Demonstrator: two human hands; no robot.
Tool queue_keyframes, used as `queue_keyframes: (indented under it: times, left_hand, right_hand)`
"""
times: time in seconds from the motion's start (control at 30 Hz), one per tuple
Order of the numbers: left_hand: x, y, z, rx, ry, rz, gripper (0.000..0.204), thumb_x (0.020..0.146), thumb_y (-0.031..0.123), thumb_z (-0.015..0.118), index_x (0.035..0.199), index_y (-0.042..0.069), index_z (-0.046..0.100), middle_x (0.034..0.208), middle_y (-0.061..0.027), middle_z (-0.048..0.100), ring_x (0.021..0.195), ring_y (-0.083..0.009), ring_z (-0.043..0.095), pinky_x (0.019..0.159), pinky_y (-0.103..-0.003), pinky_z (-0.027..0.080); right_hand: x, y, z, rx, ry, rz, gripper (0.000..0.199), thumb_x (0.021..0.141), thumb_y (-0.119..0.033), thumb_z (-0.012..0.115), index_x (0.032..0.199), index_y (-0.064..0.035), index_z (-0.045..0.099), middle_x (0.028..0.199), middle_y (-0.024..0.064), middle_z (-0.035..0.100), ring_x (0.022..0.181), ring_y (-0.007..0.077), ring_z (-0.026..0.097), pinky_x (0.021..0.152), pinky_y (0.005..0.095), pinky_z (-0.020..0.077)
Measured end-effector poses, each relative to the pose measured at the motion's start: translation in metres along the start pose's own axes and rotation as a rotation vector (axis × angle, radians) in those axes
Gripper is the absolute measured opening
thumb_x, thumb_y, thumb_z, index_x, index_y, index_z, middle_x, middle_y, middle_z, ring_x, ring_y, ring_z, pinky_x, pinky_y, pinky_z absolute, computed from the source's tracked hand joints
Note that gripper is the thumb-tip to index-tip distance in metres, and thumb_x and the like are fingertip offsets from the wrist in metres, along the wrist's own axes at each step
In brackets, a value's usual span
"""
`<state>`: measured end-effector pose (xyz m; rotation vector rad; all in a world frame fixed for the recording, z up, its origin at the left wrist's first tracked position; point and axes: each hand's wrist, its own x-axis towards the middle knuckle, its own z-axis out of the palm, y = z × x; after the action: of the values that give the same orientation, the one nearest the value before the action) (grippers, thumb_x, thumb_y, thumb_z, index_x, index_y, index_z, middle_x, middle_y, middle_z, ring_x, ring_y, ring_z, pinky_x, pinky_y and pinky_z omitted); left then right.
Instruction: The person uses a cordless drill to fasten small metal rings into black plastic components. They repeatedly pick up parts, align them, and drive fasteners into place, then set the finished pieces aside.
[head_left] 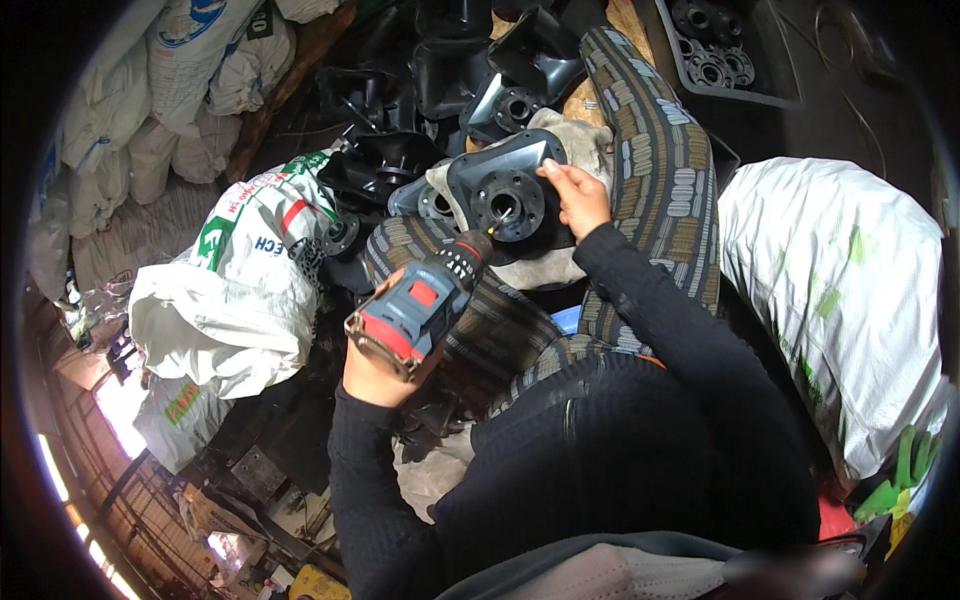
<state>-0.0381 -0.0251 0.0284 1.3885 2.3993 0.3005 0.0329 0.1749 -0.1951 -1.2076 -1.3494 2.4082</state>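
My left hand (372,378) is wrapped around a cordless drill (405,312), grey and blue with red trim. The drill's thin bit points up and right at the round holed flange of a black part (475,172). Whether the tip touches the flange, I cannot tell. This part has a squarish plate with rounded corners behind the flange and rests on a grey cloth (590,138) between my knees. My right hand (580,200) pinches the plate's right edge between thumb and fingers. Most of the drill's grip is hidden beneath its body.
Several similar black parts (448,75) lie heaped beyond my lap. White sacks stand at the left (230,310) and the right (840,300). A grey bin (775,95) at the far right holds metal rings. Green gloves (905,470) lie at the lower right.
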Motion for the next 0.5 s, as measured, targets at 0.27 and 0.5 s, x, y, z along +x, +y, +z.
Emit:
queue_keyframes:
  times: [0.27, 0.5]
  left_hand:
    - [0.033, -0.031, 0.008, -0.277, -0.053, -0.159, 0.043, 0.069, 0.009, 0.073, 0.11, 0.004, 0.06, 0.104, -0.0131, 0.065, 0.097, -0.0313, 0.063, 0.086, -0.038, 0.05]
    - [0.071, -0.022, -0.005, -0.288, -0.122, -0.232, 0.051, 0.068, 0.01, 0.073, 0.116, 0.001, 0.058, 0.105, -0.0159, 0.066, 0.095, -0.0318, 0.065, 0.084, -0.035, 0.052]
  right_hand:
    - [0.006, 0.021, 0.014, -0.481, 0.084, -0.327, 0.047, 0.089, -0.037, 0.064, 0.064, 0.0004, 0.052, 0.056, 0.0088, 0.044, 0.052, 0.0196, 0.041, 0.052, 0.0352, 0.0351]
    - [0.006, 0.022, 0.011, -0.454, 0.062, -0.408, 0.044, 0.09, -0.03, 0.065, 0.063, 0.0012, 0.049, 0.059, 0.01, 0.042, 0.054, 0.0215, 0.04, 0.053, 0.0353, 0.0351]
